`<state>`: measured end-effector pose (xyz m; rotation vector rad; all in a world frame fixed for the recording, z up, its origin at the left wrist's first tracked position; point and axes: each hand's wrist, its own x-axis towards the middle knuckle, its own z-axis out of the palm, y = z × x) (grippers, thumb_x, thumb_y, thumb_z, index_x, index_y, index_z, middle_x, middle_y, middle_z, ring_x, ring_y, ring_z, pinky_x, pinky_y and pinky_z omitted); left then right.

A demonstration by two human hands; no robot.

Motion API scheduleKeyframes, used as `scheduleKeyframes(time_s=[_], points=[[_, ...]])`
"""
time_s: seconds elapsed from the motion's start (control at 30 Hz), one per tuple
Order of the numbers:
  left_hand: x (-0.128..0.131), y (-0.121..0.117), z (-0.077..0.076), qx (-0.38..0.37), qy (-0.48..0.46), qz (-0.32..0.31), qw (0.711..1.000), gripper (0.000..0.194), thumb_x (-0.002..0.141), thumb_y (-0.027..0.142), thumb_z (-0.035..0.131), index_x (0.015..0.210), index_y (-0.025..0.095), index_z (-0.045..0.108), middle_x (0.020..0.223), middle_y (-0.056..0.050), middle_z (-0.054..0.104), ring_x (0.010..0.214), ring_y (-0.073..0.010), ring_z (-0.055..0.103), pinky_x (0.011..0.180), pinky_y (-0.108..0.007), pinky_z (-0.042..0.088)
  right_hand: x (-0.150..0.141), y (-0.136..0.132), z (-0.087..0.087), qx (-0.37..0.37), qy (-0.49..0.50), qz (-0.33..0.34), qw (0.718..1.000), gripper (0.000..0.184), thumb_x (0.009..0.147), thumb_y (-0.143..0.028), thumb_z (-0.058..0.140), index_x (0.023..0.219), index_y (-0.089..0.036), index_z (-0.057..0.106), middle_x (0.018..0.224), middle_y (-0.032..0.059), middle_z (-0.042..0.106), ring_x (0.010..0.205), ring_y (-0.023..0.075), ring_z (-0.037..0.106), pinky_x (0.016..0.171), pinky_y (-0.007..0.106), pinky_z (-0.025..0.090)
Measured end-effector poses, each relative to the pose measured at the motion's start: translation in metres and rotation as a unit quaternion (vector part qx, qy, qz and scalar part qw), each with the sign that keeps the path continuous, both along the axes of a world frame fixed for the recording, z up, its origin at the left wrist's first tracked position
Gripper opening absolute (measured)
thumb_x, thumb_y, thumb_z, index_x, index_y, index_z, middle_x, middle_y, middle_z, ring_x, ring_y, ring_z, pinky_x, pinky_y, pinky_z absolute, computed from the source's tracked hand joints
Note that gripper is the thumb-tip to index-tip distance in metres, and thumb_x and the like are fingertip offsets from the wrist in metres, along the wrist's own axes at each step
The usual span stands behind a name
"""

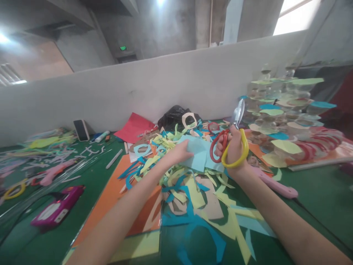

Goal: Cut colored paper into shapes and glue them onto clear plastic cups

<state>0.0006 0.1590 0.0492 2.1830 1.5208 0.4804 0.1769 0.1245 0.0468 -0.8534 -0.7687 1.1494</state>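
At far left, a pink glue gun [56, 172] lies on the green table [328, 193], beyond a magenta device [59, 209]. Phone [81, 130] stands by the white partition [132, 90]. Orange sheet [107, 195] extends under heaped scraps. Left hand [180, 151]: thumb and fingers at a light blue sheet [198, 151] atop the heap; cannot tell whether pinched. Right hand [234, 148], right of that sheet: clenched round scissors [237, 117], blades up. Far right: stacked clear vessels with paper discs [271, 112].

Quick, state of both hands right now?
Left hand: against light-blue paper; whether gripping, cannot tell.
Right hand: closed, holding scissors.
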Motion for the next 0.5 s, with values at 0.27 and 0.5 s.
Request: scheduleKeyframes(time_s=[0.27, 0.5], points=[[-0.128, -0.064, 0.060, 0.084, -0.115, 0.221, 0.965, 0.043, 0.073, 0.046, 0.068, 0.105, 0.017, 0.068, 0.101, -0.007, 0.074, 0.090, -0.0256, 0.067, 0.077, -0.034, 0.053, -0.005, 0.000, -0.004, -0.017, 0.002, 0.009, 1.000, 0.049, 0.086, -0.064, 0.045, 0.060, -0.022, 0.044, 0.040, -0.0061, 0.039, 0.031, 0.0080, 0.038, 0.031, 0.021, 0.030], [-0.240, -0.094, 0.046, 0.137, 0.130, 0.428, 0.884, 0.028, 0.077, 0.033, 0.061, 0.100, 0.017, 0.056, 0.098, -0.007, 0.069, 0.099, -0.0317, 0.064, 0.082, -0.036, 0.050, -0.017, -0.008, -0.006, -0.042, -0.018, 0.036, 0.998, 0.046, 0.085, -0.061, 0.049, 0.060, -0.023, 0.044, 0.039, -0.0061, 0.040, 0.030, 0.0079, 0.036, 0.028, 0.019, 0.027]])
